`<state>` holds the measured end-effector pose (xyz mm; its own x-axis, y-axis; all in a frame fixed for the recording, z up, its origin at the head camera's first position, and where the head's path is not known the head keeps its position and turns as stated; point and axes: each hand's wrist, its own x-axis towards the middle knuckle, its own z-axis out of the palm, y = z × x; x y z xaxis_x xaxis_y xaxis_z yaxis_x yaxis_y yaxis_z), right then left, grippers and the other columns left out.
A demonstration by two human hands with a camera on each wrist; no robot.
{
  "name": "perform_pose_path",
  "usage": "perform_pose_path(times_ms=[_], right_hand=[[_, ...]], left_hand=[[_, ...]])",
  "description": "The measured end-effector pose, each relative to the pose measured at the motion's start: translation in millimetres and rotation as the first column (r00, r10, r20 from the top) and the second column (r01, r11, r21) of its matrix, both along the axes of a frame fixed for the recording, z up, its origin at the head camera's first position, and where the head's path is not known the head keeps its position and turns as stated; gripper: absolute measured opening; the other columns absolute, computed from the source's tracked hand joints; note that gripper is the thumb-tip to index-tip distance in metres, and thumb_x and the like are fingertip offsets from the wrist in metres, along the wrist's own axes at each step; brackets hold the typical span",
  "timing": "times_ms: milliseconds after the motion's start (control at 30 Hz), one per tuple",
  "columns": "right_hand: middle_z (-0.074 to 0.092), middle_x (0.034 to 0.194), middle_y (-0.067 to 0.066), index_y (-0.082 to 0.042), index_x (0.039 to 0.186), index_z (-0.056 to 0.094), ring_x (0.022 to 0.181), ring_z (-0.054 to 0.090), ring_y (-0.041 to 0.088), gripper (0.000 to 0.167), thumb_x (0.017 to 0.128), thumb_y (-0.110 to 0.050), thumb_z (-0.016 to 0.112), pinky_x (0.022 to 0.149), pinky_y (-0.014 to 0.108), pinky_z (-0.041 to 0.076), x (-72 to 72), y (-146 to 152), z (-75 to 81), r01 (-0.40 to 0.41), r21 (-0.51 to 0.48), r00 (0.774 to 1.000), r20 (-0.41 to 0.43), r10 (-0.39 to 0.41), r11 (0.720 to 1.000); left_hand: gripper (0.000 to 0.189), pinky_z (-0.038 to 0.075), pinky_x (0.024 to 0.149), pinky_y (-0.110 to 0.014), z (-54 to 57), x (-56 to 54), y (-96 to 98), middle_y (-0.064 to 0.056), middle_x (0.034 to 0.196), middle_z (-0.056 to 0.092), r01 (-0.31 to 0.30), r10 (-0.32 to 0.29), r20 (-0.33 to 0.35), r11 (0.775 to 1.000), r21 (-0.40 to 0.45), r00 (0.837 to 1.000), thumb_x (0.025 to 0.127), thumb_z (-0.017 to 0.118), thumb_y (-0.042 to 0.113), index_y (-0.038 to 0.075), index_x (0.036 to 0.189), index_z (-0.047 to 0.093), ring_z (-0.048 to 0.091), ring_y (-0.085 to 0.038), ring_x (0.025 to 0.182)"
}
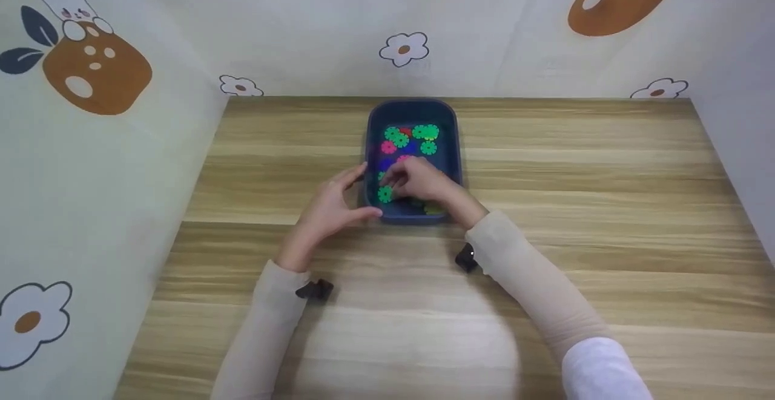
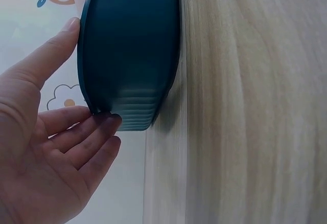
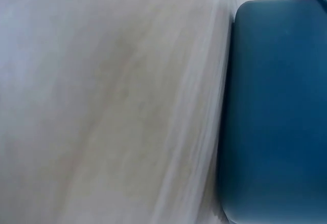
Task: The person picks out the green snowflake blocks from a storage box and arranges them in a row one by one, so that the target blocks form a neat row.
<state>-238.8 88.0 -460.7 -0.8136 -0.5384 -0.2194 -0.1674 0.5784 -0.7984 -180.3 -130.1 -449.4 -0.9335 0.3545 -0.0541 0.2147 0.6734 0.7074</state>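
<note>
A dark blue plastic bin [image 1: 413,104] stands on the wooden table and holds several notched, flower-shaped interlocking discs in green, pink, red, blue and yellow. My right hand [image 1: 419,179] reaches down into the bin with bent fingers among the discs. Beside its fingertips lies a green disc [image 1: 385,194]; whether the fingers pinch one is hidden. My left hand [image 1: 330,206] rests against the bin's near left corner, thumb on the rim and fingers extended along the left side. In the left wrist view, fairly straight fingers [image 2: 87,137] touch the bin's outer wall [image 2: 130,45].
The wood-grain table [image 1: 581,206] spreads around the bin on both sides and in front. Behind it rises a cream cloth backdrop [image 1: 484,37] with flower and rabbit prints, continuing along the left side. Small black wrist cameras [image 1: 315,290] sit at both sleeves.
</note>
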Motion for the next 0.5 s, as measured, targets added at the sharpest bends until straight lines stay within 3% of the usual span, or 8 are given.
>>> perform_pose_path(times_ms=[500], right_hand=[[0.074, 0.11, 0.014, -0.004, 0.114, 0.073, 0.088, 0.068, 0.018, 0.026, 0.088, -0.002, 0.071, 0.089, 0.036, 0.059, 0.8, 4, 13.2, 0.097, -0.075, 0.995, -0.011, -0.099, 0.992]], left_hand=[[0.09, 0.044, 0.113, -0.048, 0.6, -1.1, -0.4, -0.014, 0.158, 0.04, 0.017, -0.017, -0.009, 1.0, 0.01, 1.0, 0.08, 0.083, 0.039, 0.011, 0.154, 0.039, 0.051, -0.035, 0.137]])
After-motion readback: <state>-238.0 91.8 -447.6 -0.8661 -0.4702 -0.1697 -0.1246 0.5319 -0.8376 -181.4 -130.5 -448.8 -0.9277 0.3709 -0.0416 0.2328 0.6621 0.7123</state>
